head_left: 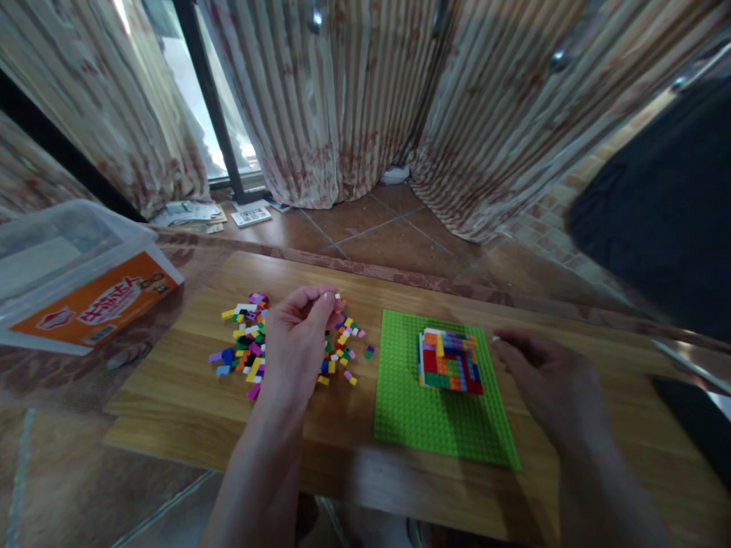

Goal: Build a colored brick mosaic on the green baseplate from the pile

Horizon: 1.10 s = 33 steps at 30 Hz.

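Note:
My left hand (298, 335) is over a pile of loose toy bricks (251, 346), thumb and forefinger pinched. A small white toy brick (337, 295) shows at those fingertips. On the green baseplate (400, 411) stands a multicoloured brick build (451, 361), roughly square, with walls of mixed colours and a raised row of bricks towards the back. Just right of the baseplate, my right hand (551, 380) is closed in a pinch, apart from the build. A tiny whitish bit shows at its fingertips, too small and blurred to name.
The wooden table (343, 449) carries the bricks and baseplate. At the left is a clear plastic box (85, 266) with an orange label. A dark flat object (691, 418) lies at the right edge. Striped curtains (343, 99) hang beyond the table, with papers (191, 213) on the floor.

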Motion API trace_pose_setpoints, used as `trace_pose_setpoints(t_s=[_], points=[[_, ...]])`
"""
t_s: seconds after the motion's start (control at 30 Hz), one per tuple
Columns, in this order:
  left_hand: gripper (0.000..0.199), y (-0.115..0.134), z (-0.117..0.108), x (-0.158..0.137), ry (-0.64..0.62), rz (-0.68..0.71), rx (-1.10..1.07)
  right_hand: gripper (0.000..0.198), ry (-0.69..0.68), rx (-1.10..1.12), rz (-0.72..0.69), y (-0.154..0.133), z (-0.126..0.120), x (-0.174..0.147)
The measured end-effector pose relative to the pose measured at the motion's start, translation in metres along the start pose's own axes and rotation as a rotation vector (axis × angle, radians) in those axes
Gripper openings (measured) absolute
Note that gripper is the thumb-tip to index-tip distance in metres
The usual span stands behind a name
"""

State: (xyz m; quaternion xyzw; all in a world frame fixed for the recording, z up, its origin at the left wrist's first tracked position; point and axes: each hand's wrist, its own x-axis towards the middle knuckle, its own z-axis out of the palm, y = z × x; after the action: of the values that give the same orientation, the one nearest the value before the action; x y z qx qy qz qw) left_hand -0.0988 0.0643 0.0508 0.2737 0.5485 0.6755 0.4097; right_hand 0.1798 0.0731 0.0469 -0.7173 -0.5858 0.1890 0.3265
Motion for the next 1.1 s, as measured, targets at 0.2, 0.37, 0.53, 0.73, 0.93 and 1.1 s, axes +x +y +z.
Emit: trace_pose_setpoints(t_s=[0.2, 0.37, 0.53, 0.73, 0.93, 1.1], points=[[0.016, -0.003, 0.008, -0.003, -0.008, -0.015, 0.022, 0.029, -0.110, 0.050, 0.070, 0.014, 0.002, 0.003], [0.018, -0.006, 0.010, -0.003, -0.012, -0.018, 0.036, 0.027, -0.215, 0.178, 0.090, 0.019, 0.009, 0.005], [0.016, -0.005, 0.011, -0.004, -0.004, -0.025, 0.061, 0.030, -0.236, 0.220, 0.050, 0.023, 0.013, 0.006], [0.017, -0.007, 0.011, -0.004, 0.004, -0.009, 0.073, 0.032, -0.224, 0.317, 0.086, 0.025, 0.017, 0.008], [0.020, -0.006, 0.010, -0.004, -0.002, -0.028, 0.069, 0.034, -0.216, 0.378, 0.149, 0.029, 0.019, 0.009], [0.020, -0.004, 0.012, -0.005, -0.007, -0.036, 0.058, 0.032, -0.205, 0.358, 0.155, 0.035, 0.020, 0.010]])
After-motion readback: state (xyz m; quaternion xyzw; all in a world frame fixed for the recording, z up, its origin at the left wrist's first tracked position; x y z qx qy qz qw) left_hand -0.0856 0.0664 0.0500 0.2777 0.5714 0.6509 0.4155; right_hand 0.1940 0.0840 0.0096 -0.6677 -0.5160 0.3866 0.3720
